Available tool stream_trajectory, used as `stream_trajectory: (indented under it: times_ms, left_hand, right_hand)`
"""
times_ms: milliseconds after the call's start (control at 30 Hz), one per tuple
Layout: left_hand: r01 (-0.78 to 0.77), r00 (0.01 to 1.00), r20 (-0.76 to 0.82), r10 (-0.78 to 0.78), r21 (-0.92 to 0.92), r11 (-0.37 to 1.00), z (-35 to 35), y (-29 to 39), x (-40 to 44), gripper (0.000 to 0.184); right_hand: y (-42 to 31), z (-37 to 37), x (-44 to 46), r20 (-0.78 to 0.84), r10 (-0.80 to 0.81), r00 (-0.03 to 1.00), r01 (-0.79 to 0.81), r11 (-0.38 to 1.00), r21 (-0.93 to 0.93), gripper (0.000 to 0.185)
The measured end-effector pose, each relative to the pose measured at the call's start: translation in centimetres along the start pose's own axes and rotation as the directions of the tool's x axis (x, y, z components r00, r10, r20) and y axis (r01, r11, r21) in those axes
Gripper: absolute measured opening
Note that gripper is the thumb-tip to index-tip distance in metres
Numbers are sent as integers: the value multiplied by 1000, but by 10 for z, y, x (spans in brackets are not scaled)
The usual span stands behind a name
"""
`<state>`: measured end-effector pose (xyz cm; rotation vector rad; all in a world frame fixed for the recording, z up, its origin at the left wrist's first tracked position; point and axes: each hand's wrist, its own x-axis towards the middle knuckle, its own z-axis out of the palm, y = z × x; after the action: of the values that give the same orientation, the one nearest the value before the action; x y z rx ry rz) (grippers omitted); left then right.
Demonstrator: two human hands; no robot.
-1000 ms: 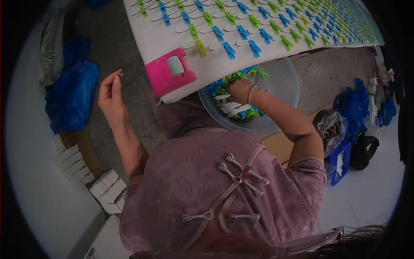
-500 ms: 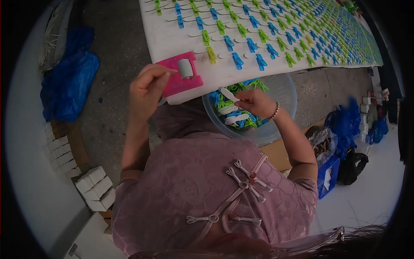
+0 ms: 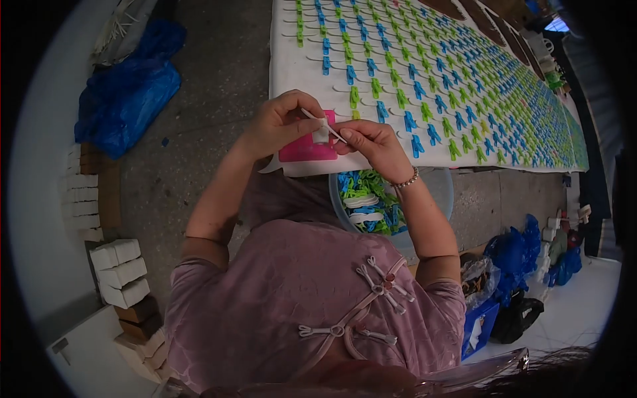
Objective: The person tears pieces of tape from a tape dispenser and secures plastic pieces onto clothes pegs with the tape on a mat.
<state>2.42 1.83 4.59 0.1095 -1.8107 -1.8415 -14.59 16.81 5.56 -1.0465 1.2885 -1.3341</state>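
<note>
Between my two hands, a slim white spoon-shaped piece (image 3: 334,132) is seen nearly edge-on, slanting down to the right. My left hand (image 3: 282,126) pinches around its upper left end. The fingers of my right hand (image 3: 373,144) are closed on its lower right end. Just behind and below the piece is a pink tape dispenser (image 3: 306,151) with a pale roll (image 3: 321,135), partly covered by my hands. Below my right hand stands a clear round tub (image 3: 443,199) of green and blue clothespins (image 3: 352,188), with white spoon-shaped pieces (image 3: 363,201) lying on top.
Rows of green and blue clothespins (image 3: 409,121), with thin white pieces attached, cover much of the white tabletop (image 3: 292,73). Blue plastic bags (image 3: 126,99) lie on the floor at left. White boxes (image 3: 121,272) are stacked at lower left. A blue crate (image 3: 479,326) stands at right.
My right hand has risen from over the tub to the dispenser with the white spoon-shaped piece. My left hand now meets it there and grips the piece too. The view has shifted.
</note>
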Motion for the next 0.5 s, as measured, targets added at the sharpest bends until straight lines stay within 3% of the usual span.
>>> stream_trajectory:
  times_ms: [67,133,267,333,367,433,500]
  left_hand:
    - [-30,1000,5,29,107,994,-9,3,2,17]
    - [20,997,-72,-7,177,984,-9,10,4,19]
    - [75,968,-250,-9,256,964,-11,-5,3,24]
    - [46,958,-282,54,333,942,-7,-9,0,21]
    - [20,947,-300,115,411,911,-6,-11,-2,19]
    - [-35,939,-285,191,474,880,-8,-15,-5,15]
    - [-88,928,-263,265,535,840,-9,-14,-9,12]
  right_hand:
    - [-3,0,11,25,18,1000,-20,998,62,16]
    - [0,-2,19,24,-56,998,58,992,-112,14]
    - [10,1,28,-5,-99,995,96,973,-210,13]
    - [9,8,28,-58,-227,972,164,837,-522,13]
    - [15,8,30,-49,-224,973,166,836,-523,13]
    - [31,8,34,35,-439,898,321,597,-735,15]
    - [38,8,38,72,-472,879,362,561,-745,15]
